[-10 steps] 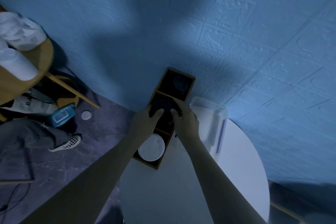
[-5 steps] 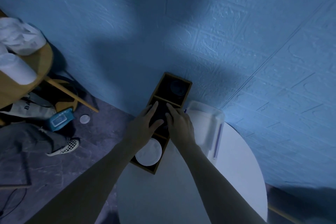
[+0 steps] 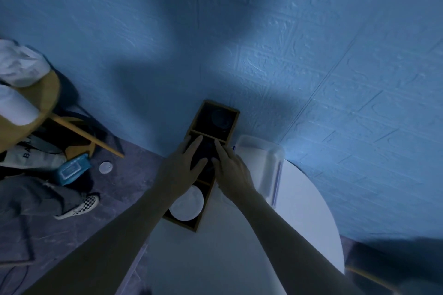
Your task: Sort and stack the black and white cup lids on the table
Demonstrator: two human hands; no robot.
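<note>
Blue embossed wall [image 3: 311, 79] backs a round white table [image 3: 239, 258], where a three-part wooden box [image 3: 191, 227] sits at the far left edge, just beside a clear plastic tub [image 3: 263, 158] on its right. White lids [image 3: 185, 206] fill the near compartment. The black lids [image 3: 206, 151] lie in the middle one, and something dark and round shows in the far one. The left hand [image 3: 178, 170] and the right hand [image 3: 233, 175] lie side by side over the black lids, fingers straight and flat, gripping nothing. To seat this stack well, I judge that even downward pressure from both palms would nest the lids level without tipping any against the divider. A second ago the fingers curled around the stack; now they are stretched out over it.
</note>
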